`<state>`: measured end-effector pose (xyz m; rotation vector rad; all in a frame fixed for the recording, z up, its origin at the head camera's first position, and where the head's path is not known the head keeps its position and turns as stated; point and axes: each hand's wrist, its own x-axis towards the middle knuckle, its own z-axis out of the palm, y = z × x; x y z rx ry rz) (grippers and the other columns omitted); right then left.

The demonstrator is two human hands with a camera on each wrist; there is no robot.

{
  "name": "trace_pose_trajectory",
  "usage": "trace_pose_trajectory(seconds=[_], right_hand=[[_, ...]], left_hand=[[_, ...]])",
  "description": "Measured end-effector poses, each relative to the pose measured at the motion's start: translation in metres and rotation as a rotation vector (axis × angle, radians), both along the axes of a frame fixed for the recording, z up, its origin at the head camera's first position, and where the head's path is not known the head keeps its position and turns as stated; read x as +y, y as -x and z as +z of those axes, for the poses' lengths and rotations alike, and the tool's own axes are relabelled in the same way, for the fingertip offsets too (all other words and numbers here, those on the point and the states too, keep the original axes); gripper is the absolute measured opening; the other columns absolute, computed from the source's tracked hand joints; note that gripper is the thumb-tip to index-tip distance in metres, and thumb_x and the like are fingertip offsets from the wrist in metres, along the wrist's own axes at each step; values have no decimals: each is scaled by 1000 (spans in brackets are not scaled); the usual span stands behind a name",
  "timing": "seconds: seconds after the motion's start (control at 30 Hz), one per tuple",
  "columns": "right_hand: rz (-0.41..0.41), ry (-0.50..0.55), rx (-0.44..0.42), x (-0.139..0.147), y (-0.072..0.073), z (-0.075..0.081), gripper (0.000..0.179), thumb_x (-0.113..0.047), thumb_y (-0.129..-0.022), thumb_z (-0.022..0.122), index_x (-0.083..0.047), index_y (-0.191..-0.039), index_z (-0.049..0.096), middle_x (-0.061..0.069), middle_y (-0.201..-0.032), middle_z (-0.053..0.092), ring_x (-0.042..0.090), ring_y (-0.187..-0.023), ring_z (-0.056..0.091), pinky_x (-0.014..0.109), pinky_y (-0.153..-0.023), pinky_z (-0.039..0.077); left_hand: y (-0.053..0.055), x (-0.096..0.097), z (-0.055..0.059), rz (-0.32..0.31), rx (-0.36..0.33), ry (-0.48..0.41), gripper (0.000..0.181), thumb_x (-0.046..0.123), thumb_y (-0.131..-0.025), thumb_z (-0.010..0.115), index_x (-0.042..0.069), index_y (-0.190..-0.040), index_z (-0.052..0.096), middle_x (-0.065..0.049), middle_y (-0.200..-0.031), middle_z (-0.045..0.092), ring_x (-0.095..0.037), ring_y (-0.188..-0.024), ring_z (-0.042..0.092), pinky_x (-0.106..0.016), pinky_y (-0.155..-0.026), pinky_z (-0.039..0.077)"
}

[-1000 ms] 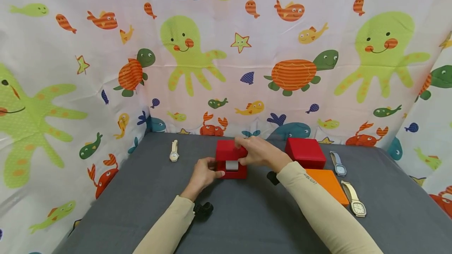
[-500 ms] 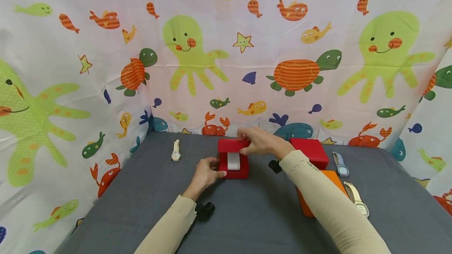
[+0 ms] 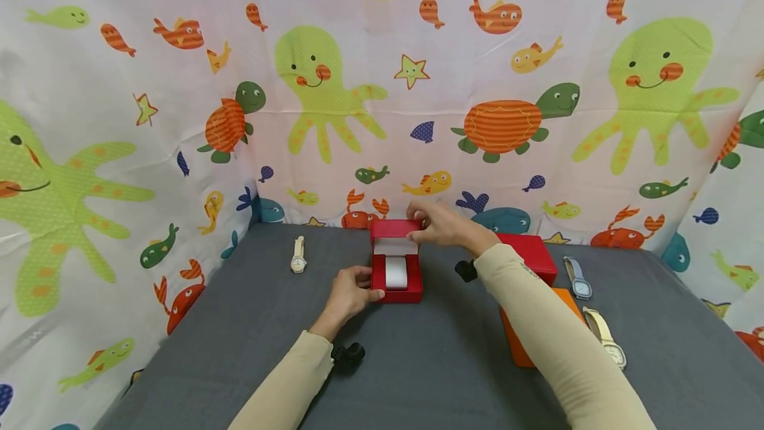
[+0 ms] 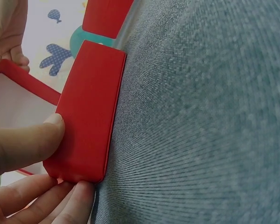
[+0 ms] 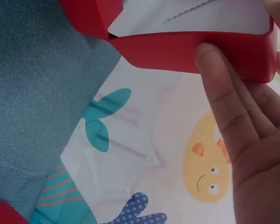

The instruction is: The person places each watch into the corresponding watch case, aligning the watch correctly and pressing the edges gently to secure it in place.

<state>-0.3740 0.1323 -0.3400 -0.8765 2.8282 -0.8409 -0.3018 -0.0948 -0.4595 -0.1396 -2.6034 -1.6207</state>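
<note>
A small red watch box (image 3: 406, 296) stands at the middle of the table with its lid (image 3: 394, 228) raised, showing a pale lining. Inside sits a white cushion (image 3: 396, 273). My left hand (image 3: 346, 294) grips the base at its front left corner; in the left wrist view the thumb (image 4: 28, 144) lies on the red front wall and the fingers curl beneath it at the side. My right hand (image 3: 444, 225) pinches the lid at its upper right edge. Close up in the right wrist view, fingers (image 5: 224, 93) press along the lid's red side.
Off to the left lies a wristwatch (image 3: 298, 255). A second red box (image 3: 528, 254) and an orange box (image 3: 516, 344), partly hidden by my right sleeve, are on the right. Beyond them lie a blue-grey watch (image 3: 577, 279) and a gold-toned watch (image 3: 605, 337). A patterned curtain borders the table.
The right hand has swung the lid up and back, uncovering the white cushion and the pale lining. My left hand keeps its grip on the base.
</note>
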Motion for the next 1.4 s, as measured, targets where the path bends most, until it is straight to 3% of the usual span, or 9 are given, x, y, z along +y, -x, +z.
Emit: trace_pose_trajectory(seconds=[0.43, 0.67, 0.97, 1.23, 1.4], right_hand=[[-61, 24, 127, 1, 13, -4, 35, -31, -90, 67, -14, -120, 60, 10, -114, 62, 24, -94, 59, 35, -74, 55], [-106, 73, 102, 1, 14, -7, 39, -31, -90, 67, -14, -124, 59, 10, -119, 60, 26, -96, 58, 35, -74, 55], [-102, 83, 100, 2, 13, -10, 41, -31, -91, 66, -13, -126, 58, 10, -119, 60, 25, -95, 59, 34, -74, 55], [-233, 98, -4, 3, 4, -17, 70, -42, -90, 64, -11, -145, 35, 12, -127, 54, 28, -106, 56, 43, -84, 53], [-290, 147, -35, 2, -8, -27, 77, -43, -89, 64, -10, -145, 24, 17, -125, 55, 29, -104, 57, 46, -85, 53]], left_hand=[[0, 2, -1, 13, -15, 0, 52, 7, -74, 82, -3, -120, 60, -17, -112, 65, -27, -98, 65, -38, -80, 55], [0, 3, -1, 16, -5, -2, 52, 7, -73, 82, -3, -120, 60, -17, -111, 66, -27, -98, 66, -37, -80, 55], [1, 3, -3, 18, -23, -7, 54, 9, -74, 82, -2, -121, 59, -16, -112, 65, -28, -99, 65, -38, -79, 55], [1, 0, 1, -17, -37, -14, 54, 8, -74, 82, -5, -121, 59, -18, -111, 66, -28, -100, 65, -37, -79, 55], [-1, -8, 7, -23, -43, -15, 54, 13, -75, 81, -4, -121, 59, -17, -114, 64, -29, -101, 64, -38, -80, 55]])
